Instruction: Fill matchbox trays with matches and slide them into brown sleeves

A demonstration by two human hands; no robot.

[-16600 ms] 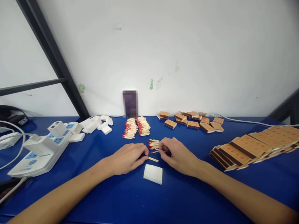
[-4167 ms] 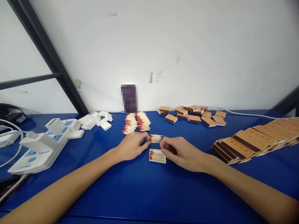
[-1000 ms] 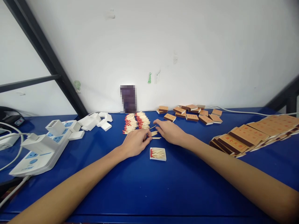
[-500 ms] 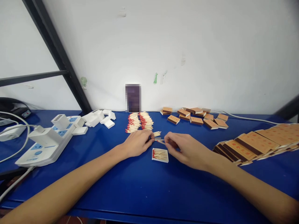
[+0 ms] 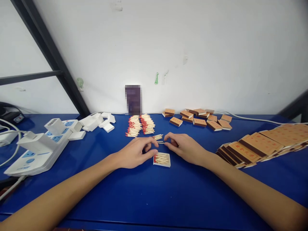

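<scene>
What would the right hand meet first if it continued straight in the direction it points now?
The right hand would likely meet the few loose matches just ahead of it; its height is unclear, so it might pass above them.

A smooth blue metal-looking tabletop (image 5: 149, 199) with a soft gloss. Pale matches (image 5: 147, 124) look like bare, matt wood; the white tray (image 5: 162, 165) and brown boxes (image 5: 255, 144) like matt card. The white power strip (image 5: 48, 155) is smooth plastic, the wall (image 5: 216, 48) matt and scuffed.

Forearms (image 5: 79, 183) angled inward, left fingers (image 5: 149, 140) parted, right fingers (image 5: 171, 136) curled
</scene>
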